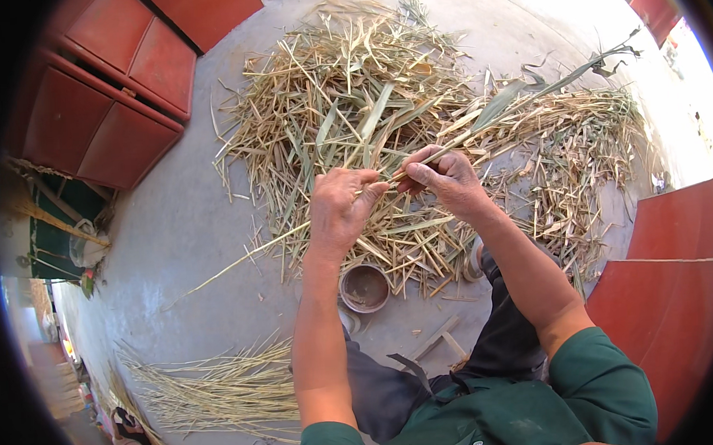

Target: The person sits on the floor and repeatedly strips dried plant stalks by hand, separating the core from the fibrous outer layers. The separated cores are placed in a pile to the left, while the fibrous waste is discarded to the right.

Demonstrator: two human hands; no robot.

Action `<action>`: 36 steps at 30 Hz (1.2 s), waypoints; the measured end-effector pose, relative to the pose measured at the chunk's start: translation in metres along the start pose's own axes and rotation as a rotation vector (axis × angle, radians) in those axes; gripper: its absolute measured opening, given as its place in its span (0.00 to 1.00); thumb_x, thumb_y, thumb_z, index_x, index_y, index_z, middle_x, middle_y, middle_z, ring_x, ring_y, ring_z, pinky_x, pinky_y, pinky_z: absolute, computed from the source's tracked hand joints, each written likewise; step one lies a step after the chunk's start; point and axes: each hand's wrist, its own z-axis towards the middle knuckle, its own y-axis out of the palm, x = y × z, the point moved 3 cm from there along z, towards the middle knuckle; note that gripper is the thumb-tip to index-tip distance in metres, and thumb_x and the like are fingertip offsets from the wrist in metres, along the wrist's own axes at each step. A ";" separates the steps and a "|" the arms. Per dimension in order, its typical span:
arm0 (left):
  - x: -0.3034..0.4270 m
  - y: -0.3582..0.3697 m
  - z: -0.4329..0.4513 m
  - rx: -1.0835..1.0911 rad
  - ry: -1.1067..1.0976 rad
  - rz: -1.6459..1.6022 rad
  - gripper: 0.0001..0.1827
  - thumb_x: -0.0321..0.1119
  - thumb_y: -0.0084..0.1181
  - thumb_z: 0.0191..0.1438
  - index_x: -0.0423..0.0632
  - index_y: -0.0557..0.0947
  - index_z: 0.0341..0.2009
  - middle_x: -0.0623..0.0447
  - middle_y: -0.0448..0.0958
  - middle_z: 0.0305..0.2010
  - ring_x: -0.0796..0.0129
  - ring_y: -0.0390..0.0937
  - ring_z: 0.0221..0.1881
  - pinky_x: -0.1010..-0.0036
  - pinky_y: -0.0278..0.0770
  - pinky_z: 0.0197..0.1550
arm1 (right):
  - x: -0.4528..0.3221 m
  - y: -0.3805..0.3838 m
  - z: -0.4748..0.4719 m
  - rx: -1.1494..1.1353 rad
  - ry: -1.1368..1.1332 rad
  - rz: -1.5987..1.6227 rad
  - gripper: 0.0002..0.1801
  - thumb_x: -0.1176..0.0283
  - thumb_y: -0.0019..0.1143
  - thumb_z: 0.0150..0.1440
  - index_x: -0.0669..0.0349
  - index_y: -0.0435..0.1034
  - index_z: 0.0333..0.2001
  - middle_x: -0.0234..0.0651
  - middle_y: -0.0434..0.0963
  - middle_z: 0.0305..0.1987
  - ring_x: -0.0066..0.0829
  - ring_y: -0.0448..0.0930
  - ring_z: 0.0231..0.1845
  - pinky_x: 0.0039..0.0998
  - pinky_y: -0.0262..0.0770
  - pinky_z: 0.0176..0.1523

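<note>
A long plant stalk (256,249) runs diagonally across both of my hands. Its thin, bare, pale end slants down to the left, while a green leaf (499,104) and drooping, withered leaves stand at its upper right end. My left hand (339,208) is closed around the stalk, thumb against the bent forefinger. Just to the right, my right hand (447,177) pinches the same stalk between thumb and fingers. Below both hands spreads a heap of dry stalks and leaves (292,112). The heap partly blends with the stalk between my hands.
A round bowl (366,310) stands on the concrete floor (172,230) between my feet. Thin stripped stems (221,392) lie at lower left. Leafy stalks (566,115) spread at right. Red cabinets (128,59) stand at upper left, red panels (664,310) at right. A broom (58,216) is at far left.
</note>
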 end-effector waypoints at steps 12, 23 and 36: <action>-0.048 -0.028 -0.019 -0.358 -0.398 -0.219 0.09 0.33 0.67 0.51 0.41 0.86 0.33 0.47 0.85 0.32 0.62 0.83 0.30 0.69 0.78 0.35 | 0.006 -0.034 0.006 0.242 0.101 0.052 0.15 0.65 0.60 0.64 0.69 0.75 0.41 0.38 0.83 0.35 0.25 0.85 0.36 0.23 0.81 0.39; -0.002 0.037 -0.014 -0.135 -0.561 -0.553 0.10 0.31 0.68 0.55 0.38 0.86 0.38 0.55 0.84 0.31 0.76 0.78 0.31 0.80 0.75 0.36 | 0.011 -0.004 0.000 0.107 0.116 0.069 0.14 0.66 0.55 0.66 0.63 0.74 0.51 0.35 0.84 0.45 0.23 0.84 0.43 0.25 0.80 0.45; -0.040 -0.018 -0.011 0.104 -0.127 0.369 0.14 0.42 0.66 0.54 0.47 0.85 0.39 0.52 0.83 0.31 0.61 0.76 0.35 0.65 0.69 0.44 | 0.014 -0.011 -0.003 0.171 0.180 0.032 0.11 0.69 0.55 0.66 0.64 0.74 0.47 0.36 0.84 0.41 0.23 0.85 0.39 0.23 0.80 0.41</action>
